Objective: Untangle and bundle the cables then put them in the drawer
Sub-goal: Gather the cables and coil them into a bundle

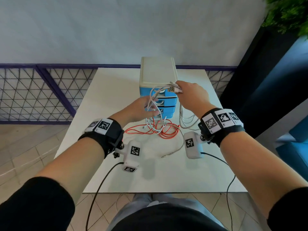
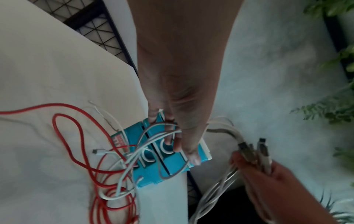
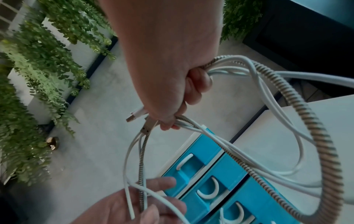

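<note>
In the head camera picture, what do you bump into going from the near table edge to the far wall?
Loose cable end → red cable → drawer unit → wall.

**Count on the desk**

One desk (image 1: 116, 90). One drawer unit (image 1: 157, 75) stands on it, with three blue drawers (image 3: 210, 188), each with a white handle.

Cables: one red cable (image 1: 166, 132), one spring-wrapped cable (image 3: 314, 130), and at least two plain white cables (image 3: 268, 97); the tangle hides the exact number of white ones. Two USB plugs (image 3: 138, 116) stick out of one fist.

Two hands: left hand (image 1: 140, 109) and right hand (image 1: 191, 94). Each wrist carries one black band and one white camera block.
</note>
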The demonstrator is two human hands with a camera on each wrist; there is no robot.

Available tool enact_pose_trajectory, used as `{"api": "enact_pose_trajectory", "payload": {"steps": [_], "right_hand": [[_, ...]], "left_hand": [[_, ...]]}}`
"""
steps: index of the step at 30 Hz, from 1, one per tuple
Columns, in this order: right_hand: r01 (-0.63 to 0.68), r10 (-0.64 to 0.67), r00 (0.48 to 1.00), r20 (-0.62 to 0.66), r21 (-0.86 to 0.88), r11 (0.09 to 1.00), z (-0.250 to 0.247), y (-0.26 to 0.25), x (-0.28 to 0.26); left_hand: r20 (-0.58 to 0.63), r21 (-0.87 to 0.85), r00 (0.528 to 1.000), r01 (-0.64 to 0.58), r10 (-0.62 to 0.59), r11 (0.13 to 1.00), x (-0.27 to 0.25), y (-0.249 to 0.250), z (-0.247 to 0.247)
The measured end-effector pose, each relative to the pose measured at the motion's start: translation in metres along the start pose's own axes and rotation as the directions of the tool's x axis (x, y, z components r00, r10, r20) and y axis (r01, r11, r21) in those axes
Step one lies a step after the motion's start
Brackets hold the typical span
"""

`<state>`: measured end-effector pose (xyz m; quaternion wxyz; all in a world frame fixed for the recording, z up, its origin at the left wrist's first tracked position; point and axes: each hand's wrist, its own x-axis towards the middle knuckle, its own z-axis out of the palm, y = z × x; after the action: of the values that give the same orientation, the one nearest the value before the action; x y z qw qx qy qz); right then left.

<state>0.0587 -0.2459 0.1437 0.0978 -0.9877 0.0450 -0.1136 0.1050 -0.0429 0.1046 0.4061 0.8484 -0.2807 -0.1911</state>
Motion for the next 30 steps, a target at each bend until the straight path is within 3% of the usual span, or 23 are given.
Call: {"api": "enact_pose_trajectory", "payload": {"steps": [6, 11, 13, 17, 19, 22, 25, 28, 30], "right_hand": [[0.007, -0.007, 1.0, 0.005, 0.018, 1.0, -0.002, -0.003, -0.003], [-0.046, 0.051, 0.995, -0.091, 0.061, 0.997, -0.009, 0.009, -0.003], [-0.077, 0.082, 0.989, -0.125, 0.042, 0.996, -0.015, 0.016, -0.004], [-0.123, 0.123, 0.983, -0.133, 0.009, 0.992, -0.015, 0.022, -0.004], [-0.15, 0.15, 0.98, -0.127, 0.008, 0.989, -0.013, 0.022, -0.005], [-0.209, 0.204, 0.973, -0.108, -0.036, 0.977, -0.012, 0.025, -0.008], [-0.286, 0.279, 0.956, -0.088, -0.076, 0.955, -0.014, 0.031, -0.011], [-0.33, 0.326, 0.944, -0.057, -0.09, 0.94, -0.016, 0.036, -0.012], [-0.344, 0.348, 0.938, 0.006, -0.135, 0.929, -0.013, 0.034, -0.013]], "left_hand": [[-0.085, -0.096, 0.996, -0.015, 0.007, 0.995, 0.002, 0.0, 0.012], [0.036, 0.047, 0.997, 0.06, -0.062, 0.997, -0.011, -0.05, 0.015], [0.039, 0.07, 0.999, 0.028, -0.031, 0.997, -0.018, -0.07, 0.018], [-0.099, 0.151, 0.995, 0.017, -0.002, 0.988, -0.024, -0.086, 0.023], [-0.114, 0.168, 0.994, 0.016, 0.004, 0.986, -0.026, -0.09, 0.024], [-0.203, 0.076, 0.978, 0.067, -0.05, 0.995, -0.031, -0.088, 0.026], [-0.377, 0.096, 0.919, 0.167, -0.119, 0.981, -0.03, -0.098, 0.019], [-0.275, 0.218, 0.913, 0.365, -0.302, 0.905, -0.035, -0.101, 0.005], [-0.221, 0.27, 0.909, 0.405, -0.353, 0.873, -0.034, -0.093, -0.001]]}}
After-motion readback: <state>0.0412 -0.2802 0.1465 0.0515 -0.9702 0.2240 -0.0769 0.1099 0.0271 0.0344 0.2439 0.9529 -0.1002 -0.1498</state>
